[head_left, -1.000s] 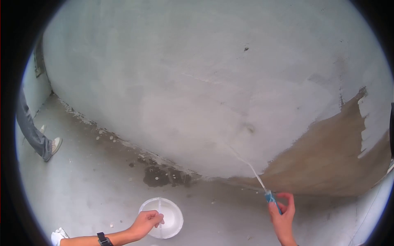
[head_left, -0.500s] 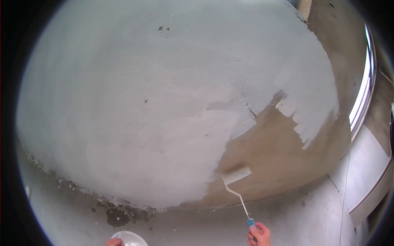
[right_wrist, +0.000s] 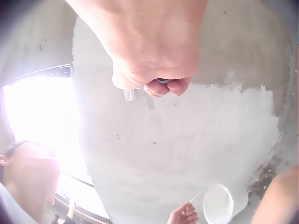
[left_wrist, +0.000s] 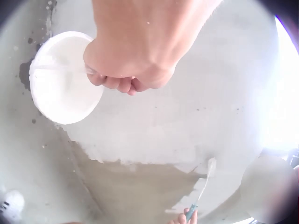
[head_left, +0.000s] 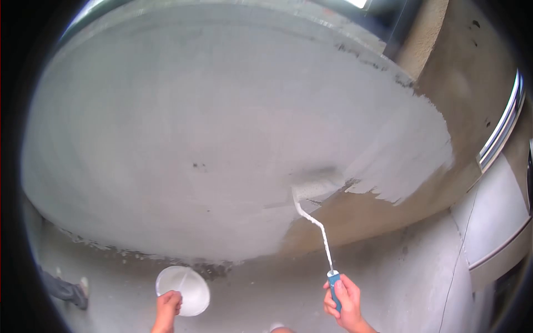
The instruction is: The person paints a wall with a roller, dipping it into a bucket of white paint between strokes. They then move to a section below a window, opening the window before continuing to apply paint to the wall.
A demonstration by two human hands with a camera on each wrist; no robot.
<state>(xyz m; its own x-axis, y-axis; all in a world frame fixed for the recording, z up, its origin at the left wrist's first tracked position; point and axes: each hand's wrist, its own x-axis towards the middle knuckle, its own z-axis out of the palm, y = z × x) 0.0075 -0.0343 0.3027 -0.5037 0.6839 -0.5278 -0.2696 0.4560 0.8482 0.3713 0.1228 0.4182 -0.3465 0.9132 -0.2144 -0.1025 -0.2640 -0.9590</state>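
Observation:
In the head view my right hand (head_left: 348, 304) grips the blue handle of a paint roller (head_left: 325, 244). Its white sleeve lies against the wall (head_left: 183, 127), at the upper tip of a bare brown patch (head_left: 355, 219). White paint coats the bent wire frame. At lower left, my left hand (head_left: 167, 308) holds a white bucket (head_left: 199, 294) by its thin handle, above the floor. The left wrist view shows those fingers curled at the handle, with the bucket (left_wrist: 65, 100) beside them. From the right wrist, the hand (right_wrist: 154, 51) covers most of the roller.
Another person's leg and shoe (head_left: 72, 291) stand at the far left. A thin cord (head_left: 455, 277) runs down at the right, near a pale panel (head_left: 497, 211). Dark wet spots (head_left: 216, 271) mark the floor along the wall's foot. A window frame (head_left: 505, 122) is at the right.
The roller has travelled up the wall from the brown patch's lower part to its upper tip, covering part of it with pale paint. The head view has shifted, showing more upper wall.

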